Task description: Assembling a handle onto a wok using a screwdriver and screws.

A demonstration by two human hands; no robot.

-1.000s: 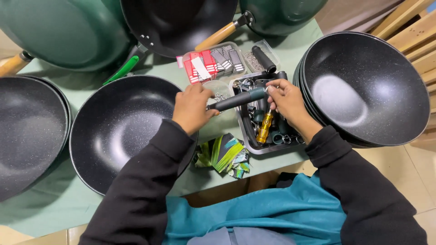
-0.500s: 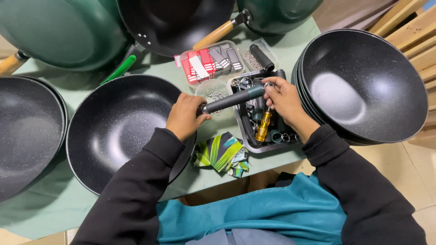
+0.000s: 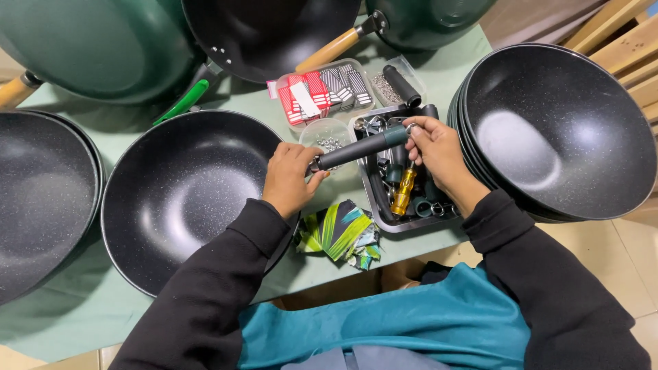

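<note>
- The dark pan handle (image 3: 360,146) was held level between the two hands, above the gap between the black wok (image 3: 185,199) and the metal tray (image 3: 377,199).
- The left hand (image 3: 291,179) was clamped on the handle's near, metal-tipped end, just at the wok's right rim.
- The right hand (image 3: 439,154) was closed on the handle's far end, where a green band showed, directly over the tray.
- The hands were apart, joined only by the handle, which sloped slightly upward toward the right hand.
- Beneath the handle stood a small clear cup of screws (image 3: 329,137); behind it lay a clear box of red and grey packets (image 3: 322,92).
- A stack of black woks (image 3: 562,130) sat just right of the right hand.
- Folded green patterned cloths (image 3: 339,233) lay on the green table cover (image 3: 439,65), near the left wrist.
</note>
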